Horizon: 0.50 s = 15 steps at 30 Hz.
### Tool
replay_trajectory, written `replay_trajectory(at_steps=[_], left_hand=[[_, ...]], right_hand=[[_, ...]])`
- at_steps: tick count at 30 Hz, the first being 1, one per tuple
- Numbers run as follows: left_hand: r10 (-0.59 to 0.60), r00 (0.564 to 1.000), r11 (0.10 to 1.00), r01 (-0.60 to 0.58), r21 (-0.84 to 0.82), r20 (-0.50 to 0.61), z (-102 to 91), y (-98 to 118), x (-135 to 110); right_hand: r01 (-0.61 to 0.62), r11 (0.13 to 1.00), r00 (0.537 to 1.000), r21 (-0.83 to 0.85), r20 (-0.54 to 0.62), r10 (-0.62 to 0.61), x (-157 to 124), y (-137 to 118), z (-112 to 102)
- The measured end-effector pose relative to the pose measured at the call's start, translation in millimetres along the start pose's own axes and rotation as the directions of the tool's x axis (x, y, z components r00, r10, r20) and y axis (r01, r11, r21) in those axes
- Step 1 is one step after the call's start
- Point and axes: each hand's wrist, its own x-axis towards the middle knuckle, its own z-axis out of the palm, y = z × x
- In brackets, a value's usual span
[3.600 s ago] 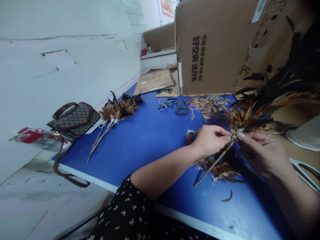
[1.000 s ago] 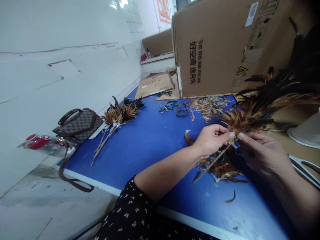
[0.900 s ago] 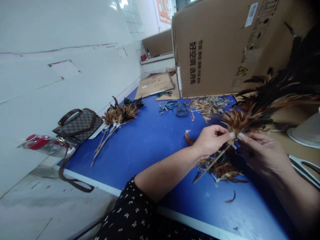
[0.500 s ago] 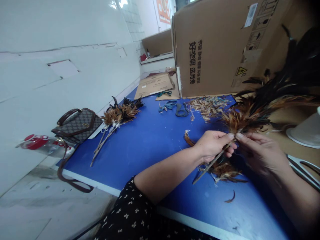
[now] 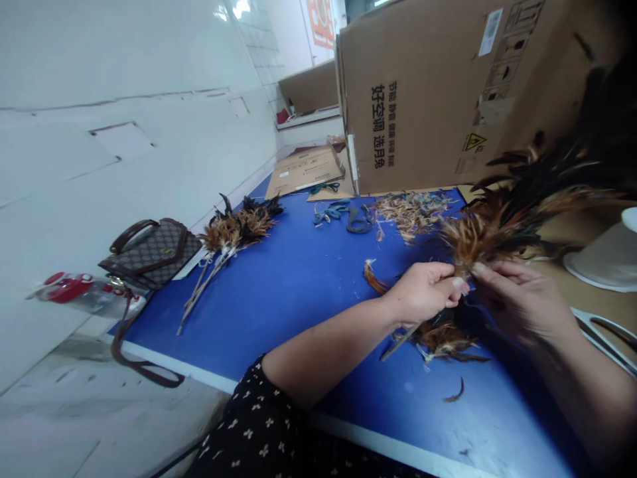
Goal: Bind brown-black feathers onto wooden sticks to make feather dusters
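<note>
My left hand (image 5: 428,292) is wrapped round the thin stick (image 5: 401,344) of a feather duster just below its feathers. Brown and black feathers (image 5: 472,236) fan out from the top of that stick, up and to the right. Right beside the feather base, my right hand (image 5: 522,299) is closed in a pinch at its thumb and forefinger; what lies between them is hidden. Loose brown feathers (image 5: 448,342) lie on the blue table (image 5: 298,292) under the hands. A curved brown feather bunch (image 5: 373,279) lies beyond my left wrist.
Finished-looking feather sticks (image 5: 239,226) lie at the left, near a handbag (image 5: 154,252) and a bottle (image 5: 89,292). Scissors (image 5: 604,338) and a white tub (image 5: 604,255) are at the right. Feather scraps (image 5: 411,212), blue strips (image 5: 332,211) and a large carton (image 5: 423,99) stand farther back.
My left thumb has slid down and closed over the stick at the feather base. The right thumb has come slightly apart from the left one. The view has shifted a little.
</note>
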Motion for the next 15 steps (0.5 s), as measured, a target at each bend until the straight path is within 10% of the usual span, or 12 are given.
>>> replay_trajectory(at_steps=[15], left_hand=[[-0.075, 0.997, 0.987, 0.071, -0.146, -0.021, -4.2, 5.5, -1.3]], right_hand=[[-0.034, 0.998, 0.999, -0.045, 0.024, 0.036, -1.9, 1.2, 2.8]])
